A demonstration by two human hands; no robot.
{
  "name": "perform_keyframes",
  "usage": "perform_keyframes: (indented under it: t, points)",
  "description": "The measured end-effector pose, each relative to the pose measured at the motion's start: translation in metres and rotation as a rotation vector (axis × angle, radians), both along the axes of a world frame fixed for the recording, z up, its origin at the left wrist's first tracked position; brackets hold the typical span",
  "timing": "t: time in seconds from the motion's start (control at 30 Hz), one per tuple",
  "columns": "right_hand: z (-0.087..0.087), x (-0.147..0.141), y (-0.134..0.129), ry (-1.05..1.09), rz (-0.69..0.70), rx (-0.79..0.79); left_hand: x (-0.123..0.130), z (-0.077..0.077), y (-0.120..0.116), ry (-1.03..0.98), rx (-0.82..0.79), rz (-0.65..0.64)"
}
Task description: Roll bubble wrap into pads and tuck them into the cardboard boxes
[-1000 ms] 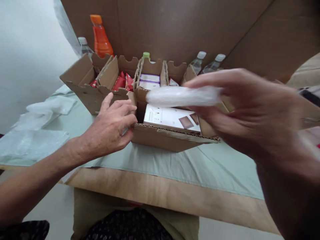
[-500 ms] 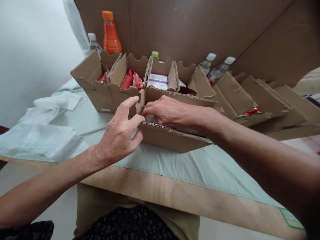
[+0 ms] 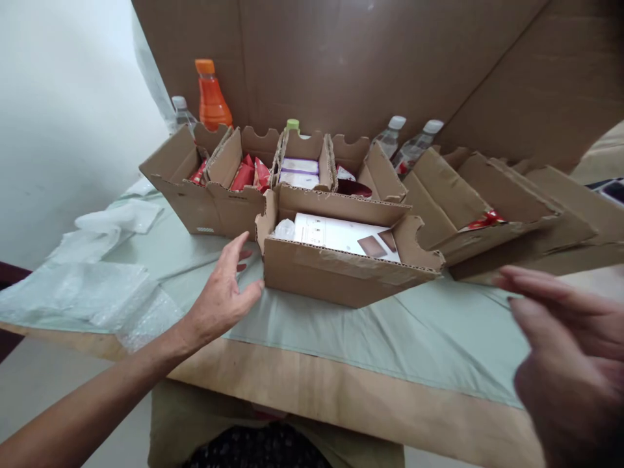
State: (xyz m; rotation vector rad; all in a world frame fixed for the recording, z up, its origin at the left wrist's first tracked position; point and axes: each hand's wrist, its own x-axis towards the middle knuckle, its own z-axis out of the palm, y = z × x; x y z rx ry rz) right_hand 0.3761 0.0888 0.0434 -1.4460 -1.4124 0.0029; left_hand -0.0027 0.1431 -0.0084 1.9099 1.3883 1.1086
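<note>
In front of me stands an open cardboard box (image 3: pixel 341 276) holding a white printed carton (image 3: pixel 336 235) with brown pictures. Crumpled clear plastic wrap (image 3: pixel 284 229) is tucked into its left end. My left hand (image 3: pixel 224 292) is open beside the box's left end, thumb and fingers apart; whether it touches the cardboard I cannot tell. Off to the right, over the table's edge, my right hand (image 3: pixel 568 344) hangs open and somewhat blurred, holding nothing I can see.
Behind stands a row of cardboard bins (image 3: pixel 219 211) with red packets (image 3: pixel 251 174) and white-and-purple packs (image 3: pixel 299 173). An orange bottle (image 3: pixel 212 97) and clear bottles (image 3: pixel 416 146) rise behind them. Bubble wrap (image 3: pixel 73 292) lies on the green cloth (image 3: pixel 302 325) at left.
My right hand has come out of the front box and moved far right, uncovering the white carton and plastic wrap. My left hand has dropped slightly down and left from the box corner.
</note>
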Motion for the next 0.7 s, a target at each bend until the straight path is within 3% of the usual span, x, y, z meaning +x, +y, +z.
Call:
perform_keyframes:
  t: [0.03, 0.1, 0.2, 0.3, 0.4, 0.5, 0.57, 0.63, 0.7]
  points:
    - [-0.019, 0.003, -0.001, 0.082, -0.050, -0.059, 0.003, -0.003, 0.001, -0.037, -0.029, -0.007]
    - [-0.048, -0.002, 0.008, 0.225, -0.010, -0.187, 0.012, -0.009, 0.005, -0.109, -0.072, -0.022]
    - [-0.070, -0.025, 0.035, 0.313, 0.214, -0.302, 0.032, -0.015, 0.014, -0.197, -0.125, -0.036]
    - [-0.075, -0.046, 0.048, 0.293, 0.296, -0.339, 0.049, -0.019, 0.012, -0.239, -0.127, -0.015]
    - [-0.078, -0.059, 0.021, 0.220, 0.234, -0.320, 0.048, -0.029, -0.019, -0.238, -0.101, 0.027]
    - [-0.078, -0.074, -0.027, 0.161, 0.263, -0.319, 0.021, -0.042, -0.072, -0.164, -0.081, 0.109]
    - [-0.072, -0.092, -0.046, 0.171, 0.361, -0.337, -0.005, -0.046, -0.102, -0.100, -0.102, 0.147]
    - [-0.061, -0.115, -0.045, 0.190, 0.505, -0.355, -0.029, -0.040, -0.115, -0.125, -0.141, 0.268]
    - [-0.051, -0.133, -0.029, 0.205, 0.615, -0.336, -0.040, -0.029, -0.110, -0.217, -0.134, 0.350]
